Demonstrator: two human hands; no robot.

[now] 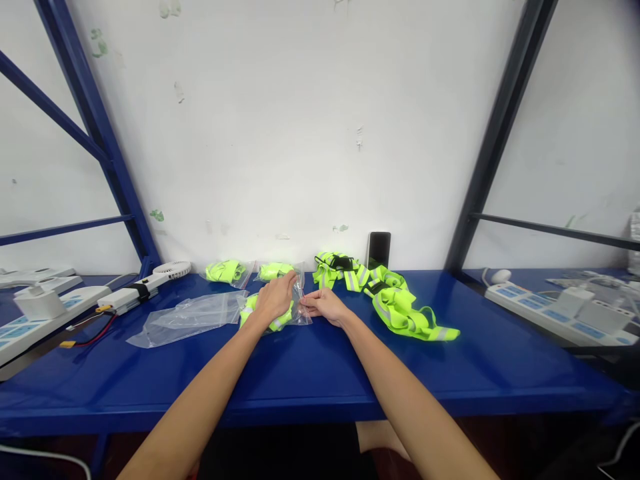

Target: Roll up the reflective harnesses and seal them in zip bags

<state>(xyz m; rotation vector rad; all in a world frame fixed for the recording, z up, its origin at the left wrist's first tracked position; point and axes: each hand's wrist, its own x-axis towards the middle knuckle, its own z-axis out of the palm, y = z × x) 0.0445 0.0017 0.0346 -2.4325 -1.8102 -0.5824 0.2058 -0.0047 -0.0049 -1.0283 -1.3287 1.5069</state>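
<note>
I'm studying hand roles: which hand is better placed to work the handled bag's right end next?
Probably the right hand: it seems to pinch that end of the bag, while the left hand lies over the yellow bundle.

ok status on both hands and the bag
Left fingers on bag, right fingers pinching its edge. Neon strap inside. Flat clear plastic close by at left.

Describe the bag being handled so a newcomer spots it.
On the blue table, find the left hand and right hand. Both touch a clear bag around a neon-yellow bundle. Unlike the two bagged bundles nearer the wall, this one has hands on it.
</note>
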